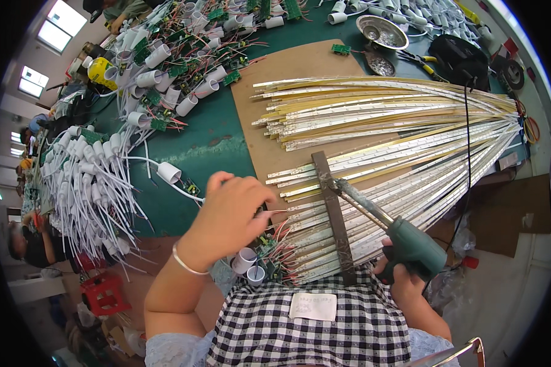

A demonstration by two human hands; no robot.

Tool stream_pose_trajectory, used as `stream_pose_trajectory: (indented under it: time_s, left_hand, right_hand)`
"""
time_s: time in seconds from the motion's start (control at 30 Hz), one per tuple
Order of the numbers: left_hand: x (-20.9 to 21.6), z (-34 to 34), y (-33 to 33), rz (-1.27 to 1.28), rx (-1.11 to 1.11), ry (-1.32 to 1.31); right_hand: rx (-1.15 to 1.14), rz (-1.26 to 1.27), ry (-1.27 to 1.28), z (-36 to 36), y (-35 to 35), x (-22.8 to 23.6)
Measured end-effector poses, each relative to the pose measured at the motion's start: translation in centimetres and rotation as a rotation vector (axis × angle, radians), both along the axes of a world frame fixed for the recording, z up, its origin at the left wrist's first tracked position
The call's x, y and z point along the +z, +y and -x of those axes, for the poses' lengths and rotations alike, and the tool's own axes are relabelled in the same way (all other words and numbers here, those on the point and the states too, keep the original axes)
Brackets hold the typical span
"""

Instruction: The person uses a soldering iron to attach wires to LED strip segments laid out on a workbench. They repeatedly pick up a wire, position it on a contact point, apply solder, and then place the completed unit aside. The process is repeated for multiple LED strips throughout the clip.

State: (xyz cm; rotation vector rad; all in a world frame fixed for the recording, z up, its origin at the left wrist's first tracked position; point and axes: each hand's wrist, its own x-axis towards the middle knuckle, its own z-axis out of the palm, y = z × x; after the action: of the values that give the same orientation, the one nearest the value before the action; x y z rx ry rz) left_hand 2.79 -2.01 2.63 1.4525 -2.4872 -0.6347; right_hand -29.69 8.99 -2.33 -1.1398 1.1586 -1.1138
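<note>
My right hand (404, 282) grips a dark green soldering gun (417, 248). The gun's metal tip reaches left to a brown bar (338, 235) lying across the LED strips (386, 211). Left of the bar, my left hand (236, 211) has thumb and forefinger pinched together at a thin wire (280, 211) by the strip ends. Below it, red and white wires run from the strip ends to small green circuit boards (267, 248). White plastic lamp caps (245, 260) sit among those boards against my checked apron (312, 336).
Another fan of yellow-edged strips (349, 113) lies on the brown board (251, 122). Piles of wired caps (159, 55) and white-cabled caps (86, 165) stand left. A metal bowl (382, 32) and pliers (419, 60) are at the back right. The gun's black cord (468, 140) hangs at right.
</note>
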Motion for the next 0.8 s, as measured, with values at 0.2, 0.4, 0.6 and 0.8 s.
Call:
stream_pose_trajectory:
  time_s: [0.2,0.4,0.6,0.8]
  left_hand:
    - [0.9,-5.8,2.1,0.028,0.068,-0.107]
    - [-0.9,-6.6,1.8,0.176,0.102,-0.091]
    - [3.3,-5.3,4.0,0.302,0.001,-0.086]
    - [3.3,-7.2,6.0,-0.178,-0.09,-0.092]
  right_hand:
    - [-0.056,0.007,-0.026,-0.1,-0.3,0.1]
    - [-0.113,0.055,0.036,-0.8,-0.2,0.5]
    - [-0.192,0.007,0.033,-1.1,-0.3,1.5]
    - [-0.212,-0.023,-0.011,-1.7,-0.1,1.0]
